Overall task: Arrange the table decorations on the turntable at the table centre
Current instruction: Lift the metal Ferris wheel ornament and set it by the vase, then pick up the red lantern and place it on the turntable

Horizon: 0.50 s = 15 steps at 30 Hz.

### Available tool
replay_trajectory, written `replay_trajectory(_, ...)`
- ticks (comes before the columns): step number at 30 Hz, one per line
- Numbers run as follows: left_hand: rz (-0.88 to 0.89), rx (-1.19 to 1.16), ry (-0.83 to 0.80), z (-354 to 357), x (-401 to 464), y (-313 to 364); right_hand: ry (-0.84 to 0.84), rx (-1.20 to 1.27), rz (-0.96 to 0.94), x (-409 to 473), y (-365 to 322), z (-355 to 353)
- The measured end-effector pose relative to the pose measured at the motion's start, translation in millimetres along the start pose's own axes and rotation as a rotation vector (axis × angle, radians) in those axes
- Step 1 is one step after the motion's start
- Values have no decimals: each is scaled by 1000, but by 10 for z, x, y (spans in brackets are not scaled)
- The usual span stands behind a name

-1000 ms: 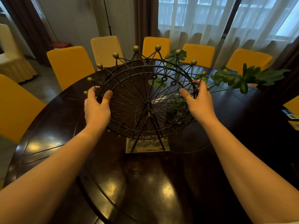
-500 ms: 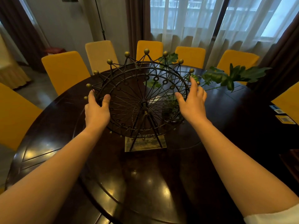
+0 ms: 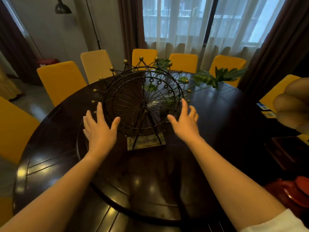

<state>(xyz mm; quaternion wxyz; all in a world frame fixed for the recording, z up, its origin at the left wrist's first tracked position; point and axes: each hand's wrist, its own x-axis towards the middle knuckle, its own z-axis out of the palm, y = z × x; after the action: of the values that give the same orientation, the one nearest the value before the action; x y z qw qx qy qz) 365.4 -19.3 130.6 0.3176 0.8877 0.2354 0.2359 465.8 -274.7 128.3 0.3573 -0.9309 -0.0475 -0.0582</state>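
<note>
A black wire Ferris wheel ornament point(image 3: 142, 97) with gold balls on its rim stands upright on its marbled rectangular base point(image 3: 146, 143), on the dark round turntable point(image 3: 150, 190) in the middle of the table. My left hand point(image 3: 100, 129) hovers by the wheel's lower left rim, fingers spread, holding nothing. My right hand point(image 3: 185, 124) is open by the lower right rim, just off the wire. A green leafy plant point(image 3: 217, 77) stands behind the wheel, its vase mostly hidden by the spokes.
Yellow covered chairs point(image 3: 61, 79) ring the dark round table point(image 3: 41, 164). Another person's blurred fingers point(image 3: 294, 104) intrude at the right edge. Cards point(image 3: 265, 109) lie at the table's right; a red object point(image 3: 294, 193) sits at the lower right. Curtains and a floor lamp stand behind.
Both hands have let go of the wheel's rim and drawn back with fingers spread. The ornament now stands by itself on the turntable. My view has pulled back and up.
</note>
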Motion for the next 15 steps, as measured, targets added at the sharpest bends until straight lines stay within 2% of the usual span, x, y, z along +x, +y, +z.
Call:
replay_trajectory(4, 222, 123, -53, -114, -591, 134, -20, -52, 18, -703, 66, 8)
replay_trajectory(10, 534, 192, -92, -413, -1776, 239, 52, -182, 64, -2060, 216, -234)
replay_trajectory(15, 679, 212, -161, -704, -2556, 297, 98, -320, 72, -3091, 231, -617)
